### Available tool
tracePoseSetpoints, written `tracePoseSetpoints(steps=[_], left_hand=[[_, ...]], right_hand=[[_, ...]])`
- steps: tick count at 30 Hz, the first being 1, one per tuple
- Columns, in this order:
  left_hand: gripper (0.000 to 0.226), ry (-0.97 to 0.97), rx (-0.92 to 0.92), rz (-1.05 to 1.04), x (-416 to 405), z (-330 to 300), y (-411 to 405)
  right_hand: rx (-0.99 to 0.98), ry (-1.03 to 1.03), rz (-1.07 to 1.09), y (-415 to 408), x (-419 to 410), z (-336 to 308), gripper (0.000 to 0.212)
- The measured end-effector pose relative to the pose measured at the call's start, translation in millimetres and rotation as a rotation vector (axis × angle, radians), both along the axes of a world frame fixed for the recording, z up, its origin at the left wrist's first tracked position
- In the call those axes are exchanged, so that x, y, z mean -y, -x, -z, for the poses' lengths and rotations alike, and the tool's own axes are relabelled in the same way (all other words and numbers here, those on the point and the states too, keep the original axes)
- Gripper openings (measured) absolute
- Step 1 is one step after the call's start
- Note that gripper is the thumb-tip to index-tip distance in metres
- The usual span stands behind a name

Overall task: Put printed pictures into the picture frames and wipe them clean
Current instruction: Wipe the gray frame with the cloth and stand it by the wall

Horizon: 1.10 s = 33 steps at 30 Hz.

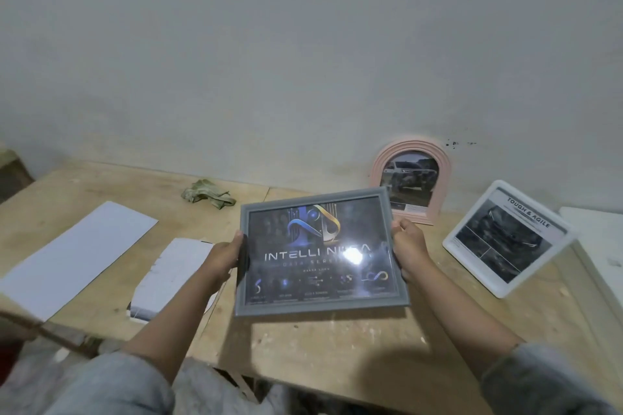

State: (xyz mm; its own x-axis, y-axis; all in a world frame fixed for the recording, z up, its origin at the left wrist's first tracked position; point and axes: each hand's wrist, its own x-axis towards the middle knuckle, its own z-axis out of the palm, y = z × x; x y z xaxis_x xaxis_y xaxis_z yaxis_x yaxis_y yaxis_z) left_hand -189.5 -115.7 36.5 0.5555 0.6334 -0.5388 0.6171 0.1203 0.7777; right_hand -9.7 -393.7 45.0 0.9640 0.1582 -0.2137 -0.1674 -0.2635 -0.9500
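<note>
A grey picture frame [320, 251] with a dark printed poster behind glass is held above the wooden table [337, 340], face toward me. My left hand [224, 256] grips its left edge and my right hand [409, 248] grips its right edge. A pink arched frame [411, 178] with a car photo stands against the wall behind it. A white frame [505, 239] with a black-and-white car print stands tilted at the right. A crumpled greenish cloth [207, 194] lies at the back of the table.
Two white sheets lie on the left: a long sheet [77, 256] and a smaller torn piece [172, 276]. A white box-like edge [600, 246] sits at the far right. The plain wall [303, 61] rises right behind the table.
</note>
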Motion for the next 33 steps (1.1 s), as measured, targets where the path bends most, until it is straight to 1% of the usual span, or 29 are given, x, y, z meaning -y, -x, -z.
tracePoseSetpoints(steps=[1,3,6,10,16,19,23,26,28,30,33], left_hand=[[0.051,0.074,0.031,-0.013,1.3,1.4,1.9],[0.048,0.123,0.097,-0.063,-0.4,11.3,4.0],[0.045,0.108,0.154,-0.153,-2.3,24.1,16.3],[0.044,0.091,0.161,-0.265,-17.8,30.5,41.6],[0.044,0.053,0.141,-0.469,-81.5,32.0,77.1],[0.043,0.039,0.142,-0.538,-118.4,29.9,90.9],[0.040,0.022,0.115,-0.643,-179.7,29.9,112.6],[0.033,0.028,0.081,-0.711,-228.6,33.8,129.2],[0.027,-0.002,0.059,-0.743,-257.8,35.5,138.4],[0.024,-0.041,0.038,-0.771,-287.3,37.0,146.1],[0.026,-0.067,0.028,-0.804,-316.8,38.5,155.4]], right_hand=[[0.000,0.003,-0.012,0.1,-1.5,4.5,0.027],[-0.007,0.014,-0.036,-1.1,-6.7,12.3,0.024],[-0.027,0.020,-0.067,-4.4,-18.3,24.3,0.024],[-0.068,0.016,-0.126,-4.2,-51.4,35.7,0.022],[-0.133,-0.001,-0.238,8.9,-147.7,44.2,0.024],[-0.143,-0.011,-0.293,15.6,-199.5,45.0,0.022],[-0.165,0.037,-0.372,23.2,-281.9,45.2,0.023],[-0.116,0.115,-0.449,23.7,-346.9,49.8,0.026],[-0.059,0.183,-0.524,22.1,-385.9,54.8,0.024],[0.034,0.285,-0.602,17.4,-421.2,62.3,0.021],[0.224,0.496,-0.717,7.1,-453.5,69.7,0.032]])
